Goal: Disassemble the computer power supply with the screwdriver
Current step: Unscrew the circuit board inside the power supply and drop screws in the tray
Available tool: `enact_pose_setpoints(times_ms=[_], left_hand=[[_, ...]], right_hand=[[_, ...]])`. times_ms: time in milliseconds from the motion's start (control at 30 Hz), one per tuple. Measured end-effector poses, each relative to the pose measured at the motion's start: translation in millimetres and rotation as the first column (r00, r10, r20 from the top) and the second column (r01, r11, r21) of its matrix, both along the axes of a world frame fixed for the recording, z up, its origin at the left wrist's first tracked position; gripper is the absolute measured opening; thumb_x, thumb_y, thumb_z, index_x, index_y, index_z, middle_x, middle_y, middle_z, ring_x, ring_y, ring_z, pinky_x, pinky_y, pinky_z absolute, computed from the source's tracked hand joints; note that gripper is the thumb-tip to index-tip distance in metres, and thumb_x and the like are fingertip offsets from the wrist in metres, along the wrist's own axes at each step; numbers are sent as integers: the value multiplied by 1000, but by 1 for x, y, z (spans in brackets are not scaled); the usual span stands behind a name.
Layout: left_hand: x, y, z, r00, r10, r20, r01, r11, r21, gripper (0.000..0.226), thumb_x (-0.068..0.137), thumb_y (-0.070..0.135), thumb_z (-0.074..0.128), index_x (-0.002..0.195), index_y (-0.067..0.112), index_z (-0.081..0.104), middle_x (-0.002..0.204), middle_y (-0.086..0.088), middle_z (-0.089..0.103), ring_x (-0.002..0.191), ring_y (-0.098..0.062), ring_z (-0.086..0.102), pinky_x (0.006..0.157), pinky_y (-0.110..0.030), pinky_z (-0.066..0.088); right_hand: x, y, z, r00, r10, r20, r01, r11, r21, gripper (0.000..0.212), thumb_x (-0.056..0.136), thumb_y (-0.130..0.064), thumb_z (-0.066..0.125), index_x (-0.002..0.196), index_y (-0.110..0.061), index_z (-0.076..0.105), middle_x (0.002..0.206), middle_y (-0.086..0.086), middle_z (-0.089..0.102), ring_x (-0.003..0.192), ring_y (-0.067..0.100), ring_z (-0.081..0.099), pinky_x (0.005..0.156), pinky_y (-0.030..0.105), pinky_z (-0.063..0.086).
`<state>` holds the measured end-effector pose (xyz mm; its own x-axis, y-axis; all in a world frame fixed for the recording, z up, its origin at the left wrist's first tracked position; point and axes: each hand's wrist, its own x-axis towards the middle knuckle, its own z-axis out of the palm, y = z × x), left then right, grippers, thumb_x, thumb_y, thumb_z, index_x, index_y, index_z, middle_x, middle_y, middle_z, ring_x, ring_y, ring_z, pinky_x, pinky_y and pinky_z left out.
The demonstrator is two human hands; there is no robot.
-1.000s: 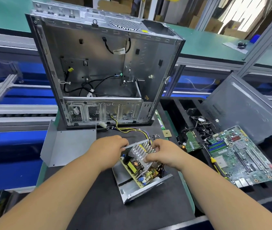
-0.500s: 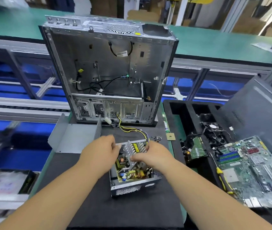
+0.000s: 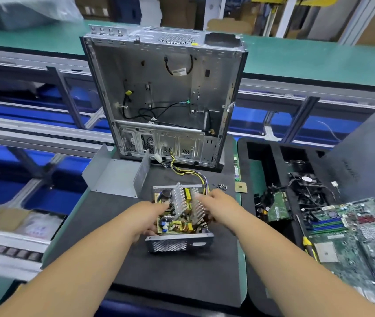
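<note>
The opened power supply lies on the black mat, its metal shell with a perforated front wall facing me. Inside sits its yellow circuit board with silver finned heat sinks. My left hand holds the board's left edge. My right hand grips the right side by the heat sinks. Yellow and black wires run from the board toward the case. The yellow-handled screwdriver lies to the right beside the motherboard, in neither hand.
An empty computer case stands upright behind the mat. The removed grey cover lies at the left. Loose screws and a CPU chip sit near the mat's right edge. A black tray holds a motherboard and fan.
The power supply has turned so its perforated wall squarely faces me. Both hands stay on the board, now gripping lower at its sides. The camera has shifted, moving the view rightward.
</note>
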<state>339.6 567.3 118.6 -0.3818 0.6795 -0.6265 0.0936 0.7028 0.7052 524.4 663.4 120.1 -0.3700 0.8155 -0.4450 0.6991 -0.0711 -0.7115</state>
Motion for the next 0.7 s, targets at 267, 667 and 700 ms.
enact_pose_setpoints(times_ms=[267, 667, 700], left_hand=[[8, -2, -9, 1000, 13, -25, -12, 999, 35, 51, 89, 50, 64, 118, 9, 58, 104, -16, 61, 71, -17, 50, 59, -28, 42], [11, -5, -16, 999, 18, -32, -17, 1000, 13, 58, 83, 47, 73, 123, 8, 59, 121, -17, 64, 109, -31, 59, 99, -42, 45], [12, -5, -16, 999, 19, -30, -18, 1000, 14, 56, 83, 46, 73, 121, 8, 60, 119, -15, 65, 107, -28, 60, 99, -42, 46]], right_hand=[[26, -8, -2, 988, 86, 130, -40, 947, -320, 34, 83, -38, 75, 94, -12, 54, 89, 11, 67, 60, 22, 62, 50, 24, 34], [18, -12, -2, 993, 105, 50, -87, 956, -279, 20, 83, -11, 69, 77, -12, 50, 44, -3, 59, 37, 12, 59, 34, 12, 34], [17, -13, -3, 992, 106, 64, -86, 961, -262, 16, 83, -14, 66, 79, -12, 51, 48, -1, 62, 39, 13, 60, 36, 13, 35]])
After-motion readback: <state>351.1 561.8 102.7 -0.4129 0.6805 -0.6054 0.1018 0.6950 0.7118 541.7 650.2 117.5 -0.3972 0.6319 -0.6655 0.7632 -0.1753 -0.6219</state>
